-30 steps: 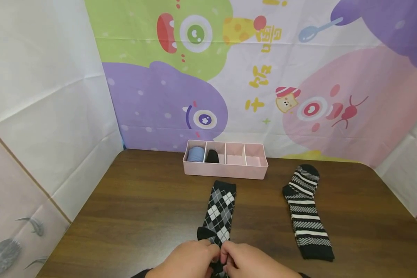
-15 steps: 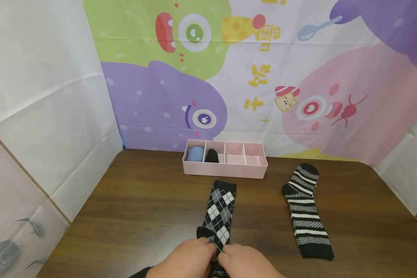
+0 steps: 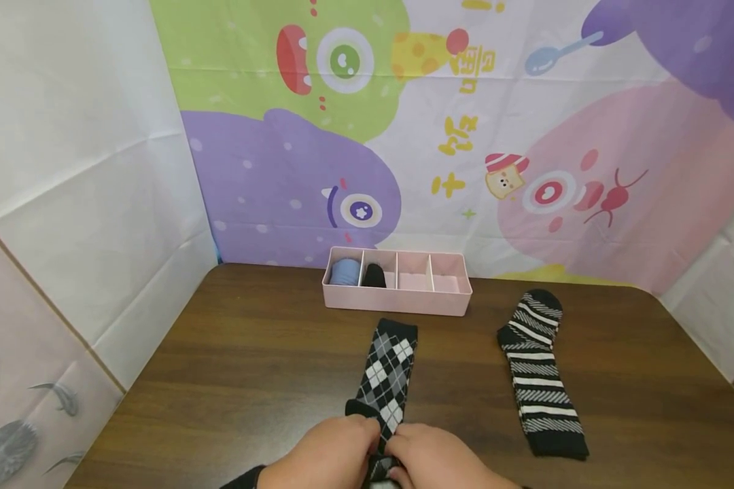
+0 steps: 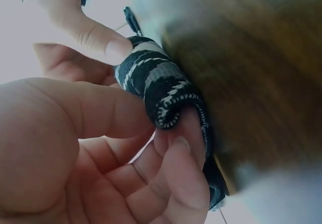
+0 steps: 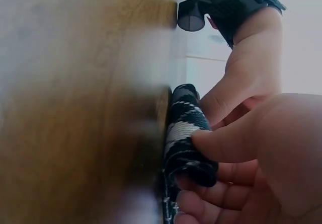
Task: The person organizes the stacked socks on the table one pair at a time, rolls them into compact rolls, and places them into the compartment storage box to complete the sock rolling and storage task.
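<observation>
A black, grey and white argyle sock (image 3: 388, 373) lies lengthwise on the table, its cuff toward the box and a black heel sticking out at the left. Its near end is curled into a roll (image 4: 156, 75). My left hand (image 3: 327, 454) pinches one side of this roll, thumb on the outside and a fingertip in the coil's open end. Opposite it, my right hand (image 3: 440, 460) grips the other side, with the thumb pressed on the patterned knit (image 5: 182, 131). In the head view, the hands hide much of the roll.
A pink four-slot box (image 3: 397, 299) stands at the back, holding a blue rolled item (image 3: 345, 272) and a black one (image 3: 374, 276) in its left slots. A striped sock (image 3: 541, 373) lies at the right on the brown table (image 3: 251, 353). A printed cloth hangs behind.
Both hands stay at the sock's near end, with small shifts of the fingers. More of the rolled part shows between them now. The box and the striped sock have not moved.
</observation>
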Motion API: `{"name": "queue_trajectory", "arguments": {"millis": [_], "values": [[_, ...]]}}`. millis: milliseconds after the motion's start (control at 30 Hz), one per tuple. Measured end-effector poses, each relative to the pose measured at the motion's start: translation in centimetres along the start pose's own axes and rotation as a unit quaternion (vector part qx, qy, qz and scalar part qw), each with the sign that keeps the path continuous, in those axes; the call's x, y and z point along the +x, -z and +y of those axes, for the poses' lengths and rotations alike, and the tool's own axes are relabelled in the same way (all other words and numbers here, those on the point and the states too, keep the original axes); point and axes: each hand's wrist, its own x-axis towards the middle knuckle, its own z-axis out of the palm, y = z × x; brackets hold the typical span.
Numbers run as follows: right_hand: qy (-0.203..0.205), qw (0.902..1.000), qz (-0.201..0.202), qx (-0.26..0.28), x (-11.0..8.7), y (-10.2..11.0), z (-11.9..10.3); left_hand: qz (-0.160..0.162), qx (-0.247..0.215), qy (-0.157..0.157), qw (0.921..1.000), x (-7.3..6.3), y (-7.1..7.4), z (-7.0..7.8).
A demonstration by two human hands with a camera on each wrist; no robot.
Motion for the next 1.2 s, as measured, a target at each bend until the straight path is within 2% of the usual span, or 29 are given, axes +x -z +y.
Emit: {"name": "queue_trajectory", "arguments": {"millis": [167,267,333,400,500,567,600,733,933,1000,1100,1200], "values": [[-0.025,0.9978,-0.02,0.058,0.2,0.0,0.2,-0.008,0.012,-0.005,0.9999,-0.1,0.1,0.0],[-0.041,0.9948,-0.029,0.089,0.3,0.0,0.3,0.004,0.04,-0.029,0.9988,-0.3,0.3,0.0],[-0.054,0.9922,-0.035,0.107,0.4,0.0,0.5,0.024,0.07,-0.05,0.996,-0.6,0.4,0.0],[-0.068,0.9892,-0.04,0.123,0.4,0.0,0.7,0.051,0.112,-0.082,0.989,-0.8,0.4,-0.1],[-0.08,0.9861,-0.044,0.139,0.4,-0.1,0.9,0.087,0.169,-0.133,0.9727,-1.1,0.4,-0.3],[-0.077,0.9863,-0.043,0.139,0.5,-0.2,1.1,0.107,0.194,-0.158,0.9623,-1.1,0.2,-0.4],[-0.076,0.9862,-0.041,0.141,0.4,-0.3,1.1,0.112,0.198,-0.165,0.9597,-1.1,0.2,-0.4],[-0.08,0.9858,-0.033,0.144,0.4,-0.1,1.0,0.104,0.181,-0.162,0.9645,-0.8,-0.1,-0.4],[-0.099,0.9832,-0.028,0.15,0.2,0.2,0.6,0.042,0.118,-0.137,0.9827,-0.6,0.2,-0.6],[-0.107,0.9828,-0.022,0.149,0.0,0.3,0.6,0.024,0.1,-0.131,0.986,-0.5,0.4,-0.8],[-0.1,0.9859,0.011,0.134,-0.3,0.5,0.4,0.008,0.084,-0.125,0.9887,-0.5,0.6,-0.8],[-0.071,0.9908,0.051,0.103,-0.4,0.7,0.0,0.001,0.072,-0.112,0.9911,-0.4,0.7,-0.8]]}}
